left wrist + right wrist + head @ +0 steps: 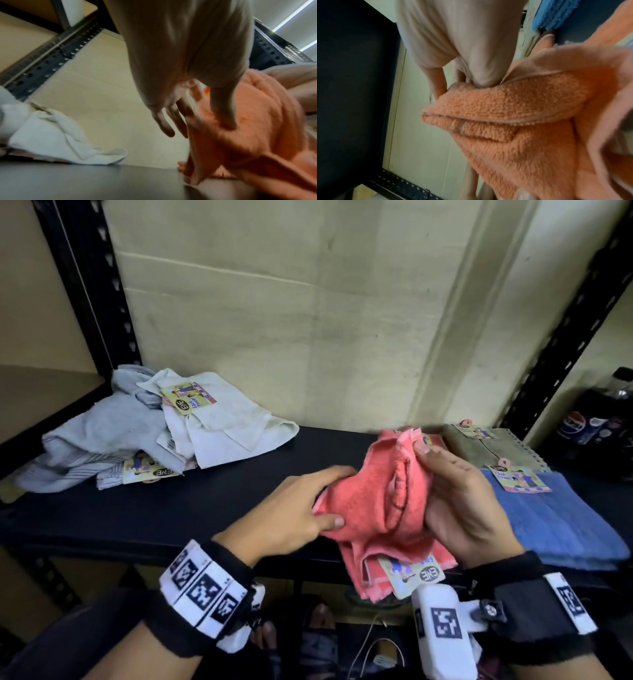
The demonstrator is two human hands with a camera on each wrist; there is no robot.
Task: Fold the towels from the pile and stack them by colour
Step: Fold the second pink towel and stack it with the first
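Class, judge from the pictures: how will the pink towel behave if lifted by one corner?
Probably floppy: the pink towel sags and creases between the left hand and right hand. Likely light, and its looped pile should resist slipping.

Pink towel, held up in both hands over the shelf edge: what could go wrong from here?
1. The pink towel is bunched between the left hand and right hand, its lower end with the paper label hanging past the shelf edge; a loosened grip could drop it to the floor.
2. The edges look uneven, so the fold may come out crooked.
3. Setting it down may nudge the blue towel close beside it.
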